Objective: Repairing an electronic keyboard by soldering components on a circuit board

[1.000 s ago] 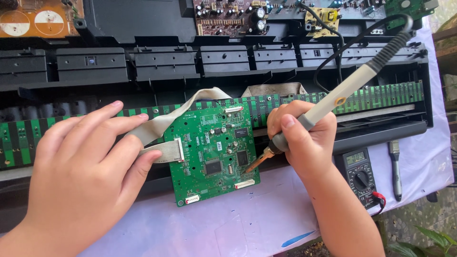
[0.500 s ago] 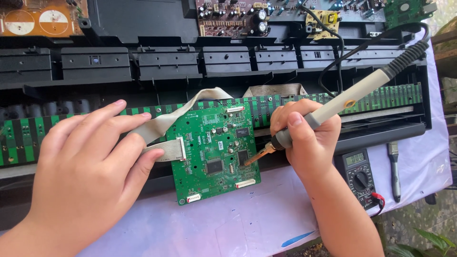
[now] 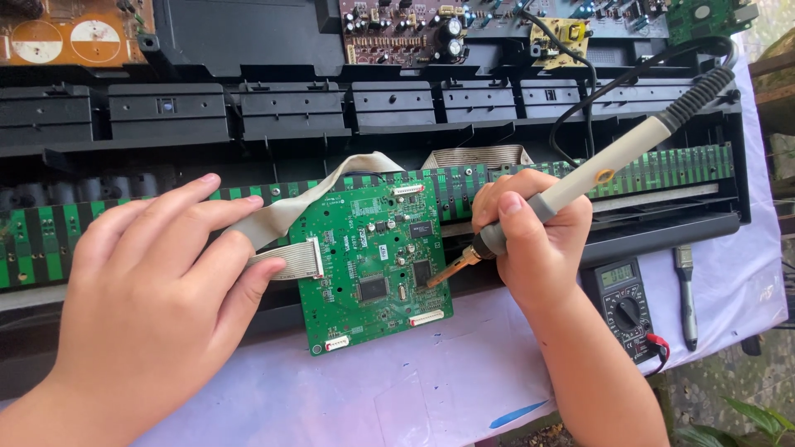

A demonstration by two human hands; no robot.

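Observation:
A green circuit board (image 3: pixel 373 269) lies tilted on the front edge of an opened black keyboard chassis (image 3: pixel 397 108). My right hand (image 3: pixel 538 240) grips a grey soldering iron (image 3: pixel 580 182) like a pen, and its metal tip touches the board near a black chip on its right side. My left hand (image 3: pixel 157 281) rests flat, fingers spread, left of the board. Its fingertips press on the grey ribbon cable (image 3: pixel 290 219) and the white connector at the board's left edge.
A long green contact strip (image 3: pixel 580 178) runs across the chassis. Brown and green component boards (image 3: pixel 414 29) sit at the back. A multimeter (image 3: pixel 625 302) and a small grey brush (image 3: pixel 686 294) lie on the pale purple cloth (image 3: pixel 397 381) at right. The iron's black cord (image 3: pixel 629 74) loops behind.
The iron's tip has shifted slightly on the board's right side, and the handle has tilted a little. My left hand stays on the ribbon cable.

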